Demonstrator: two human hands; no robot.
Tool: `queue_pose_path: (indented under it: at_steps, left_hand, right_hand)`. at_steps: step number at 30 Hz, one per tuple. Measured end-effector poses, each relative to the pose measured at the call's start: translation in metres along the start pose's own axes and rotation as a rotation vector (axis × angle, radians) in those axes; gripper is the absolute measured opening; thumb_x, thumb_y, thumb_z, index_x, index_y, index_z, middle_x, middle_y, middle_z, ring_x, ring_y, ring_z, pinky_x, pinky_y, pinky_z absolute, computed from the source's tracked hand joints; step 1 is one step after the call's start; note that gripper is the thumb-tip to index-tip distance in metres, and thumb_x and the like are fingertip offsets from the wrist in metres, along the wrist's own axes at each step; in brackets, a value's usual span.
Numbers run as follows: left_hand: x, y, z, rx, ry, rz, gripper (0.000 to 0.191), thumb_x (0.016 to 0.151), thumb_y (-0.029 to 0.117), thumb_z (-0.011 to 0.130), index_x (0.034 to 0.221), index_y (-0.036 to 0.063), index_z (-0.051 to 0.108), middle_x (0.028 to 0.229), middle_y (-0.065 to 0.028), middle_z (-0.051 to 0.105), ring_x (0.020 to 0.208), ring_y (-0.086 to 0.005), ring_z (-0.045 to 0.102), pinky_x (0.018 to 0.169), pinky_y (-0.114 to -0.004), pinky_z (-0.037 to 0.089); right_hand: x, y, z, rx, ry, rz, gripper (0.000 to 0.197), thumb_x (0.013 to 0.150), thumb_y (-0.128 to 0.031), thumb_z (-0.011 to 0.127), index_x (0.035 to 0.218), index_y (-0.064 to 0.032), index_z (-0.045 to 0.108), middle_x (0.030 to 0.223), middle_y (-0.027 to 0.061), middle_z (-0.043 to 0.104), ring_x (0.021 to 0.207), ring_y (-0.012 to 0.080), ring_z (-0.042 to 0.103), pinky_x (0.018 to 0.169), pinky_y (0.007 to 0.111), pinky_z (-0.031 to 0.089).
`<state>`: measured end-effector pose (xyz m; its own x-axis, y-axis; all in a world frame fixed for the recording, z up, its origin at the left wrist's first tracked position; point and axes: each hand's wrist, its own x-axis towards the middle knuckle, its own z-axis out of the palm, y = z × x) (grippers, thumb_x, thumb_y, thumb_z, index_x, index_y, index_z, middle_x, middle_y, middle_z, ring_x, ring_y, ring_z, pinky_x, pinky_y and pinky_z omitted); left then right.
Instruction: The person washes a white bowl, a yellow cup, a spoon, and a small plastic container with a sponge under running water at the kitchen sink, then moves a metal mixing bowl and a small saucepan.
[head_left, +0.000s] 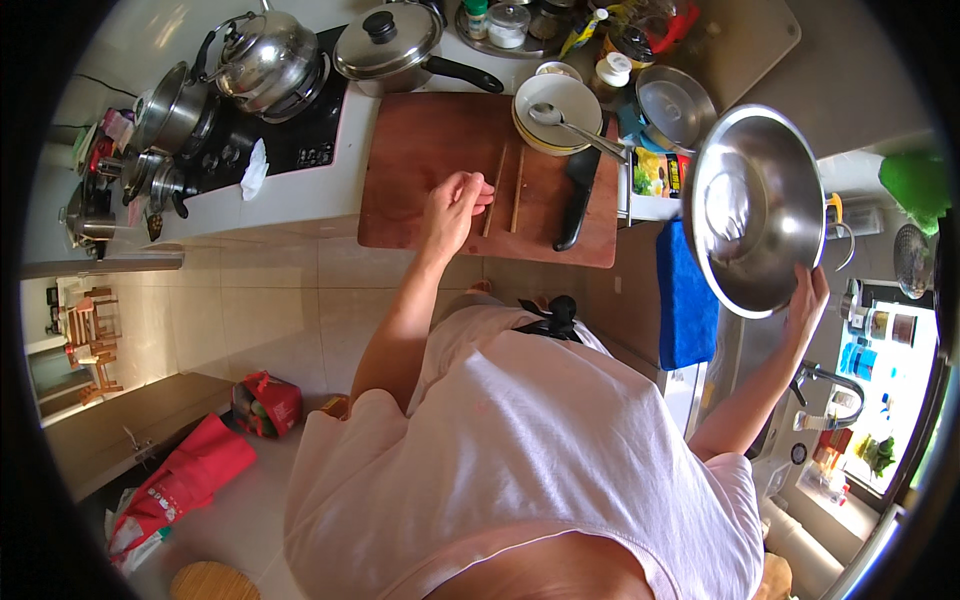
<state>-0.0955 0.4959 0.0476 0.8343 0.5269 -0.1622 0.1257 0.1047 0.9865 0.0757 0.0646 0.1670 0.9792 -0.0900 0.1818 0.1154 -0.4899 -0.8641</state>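
Note:
My right hand (807, 306) grips the lower rim of a large stainless steel bowl (757, 210), tilted over the right end of the counter. Fingers curled, my left hand (454, 206) hovers above a reddish wooden cutting board (427, 150); nothing shows clearly in it. Just right of that hand, a pair of chopsticks (517, 187) lies on the board. Farther right is a black-handled knife (574, 214), its blade partly hidden. At the board's back right corner stand stacked bowls (555, 97) with a metal spoon (546, 114) resting on top.
A lidded pan (390, 45) stands behind the board; a kettle (266, 60) sits on the black cooktop (300, 135) to the left. A smaller metal bowl (675, 109) and jars are at the back right. A blue towel (686, 300) hangs near the sink faucet (840, 382).

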Motion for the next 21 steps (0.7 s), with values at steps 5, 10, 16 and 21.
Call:
queue_pose_path:
  at_steps: [5, 10, 16, 21]
  left_hand:
    - [-0.003, 0.020, -0.031, -0.114, 0.069, 0.104, 0.038, 0.091, 0.034, 0.041, 0.092, -0.0018, 0.055, 0.088, -0.0108, 0.060, 0.079, -0.0176, 0.060, 0.070, -0.028, 0.049]
    - [-0.018, 0.033, -0.077, -0.157, 0.125, 0.025, 0.073, 0.085, 0.062, 0.025, 0.117, -0.0007, 0.044, 0.100, -0.0152, 0.057, 0.087, -0.0220, 0.058, 0.073, -0.034, 0.050]
    - [-0.028, 0.039, -0.105, 0.000, 0.252, -0.128, 0.062, 0.084, 0.049, 0.044, 0.122, 0.0012, 0.038, 0.111, -0.0159, 0.051, 0.091, -0.0241, 0.056, 0.069, -0.037, 0.052]
    - [-0.017, 0.013, -0.129, 0.063, 0.338, -0.176, 0.048, 0.079, 0.021, 0.048, 0.121, 0.0010, 0.038, 0.109, -0.0154, 0.050, 0.089, -0.0241, 0.056, 0.069, -0.036, 0.053]
  right_hand:
    - [0.000, -0.080, 0.110, -0.044, -0.224, -0.177, 0.017, 0.078, -0.012, 0.055, 0.083, 0.0038, 0.057, 0.071, 0.0026, 0.056, 0.065, 0.0076, 0.044, 0.059, 0.024, 0.037]
    - [-0.020, -0.106, 0.252, -0.110, -0.495, -0.351, 0.024, 0.073, -0.020, 0.053, 0.085, 0.0008, 0.055, 0.066, 0.0191, 0.055, 0.060, 0.0245, 0.054, 0.059, 0.036, 0.042]
    - [-0.066, -0.120, 0.345, -0.132, -0.622, -0.354, 0.026, 0.070, -0.020, 0.051, 0.084, 0.0017, 0.056, 0.080, 0.0267, 0.057, 0.078, 0.0426, 0.054, 0.070, 0.044, 0.043]
    - [-0.080, -0.098, 0.390, -0.058, -0.718, -0.312, 0.027, 0.070, -0.020, 0.050, 0.085, 0.0018, 0.056, 0.080, 0.0266, 0.057, 0.079, 0.0437, 0.053, 0.072, 0.044, 0.042]
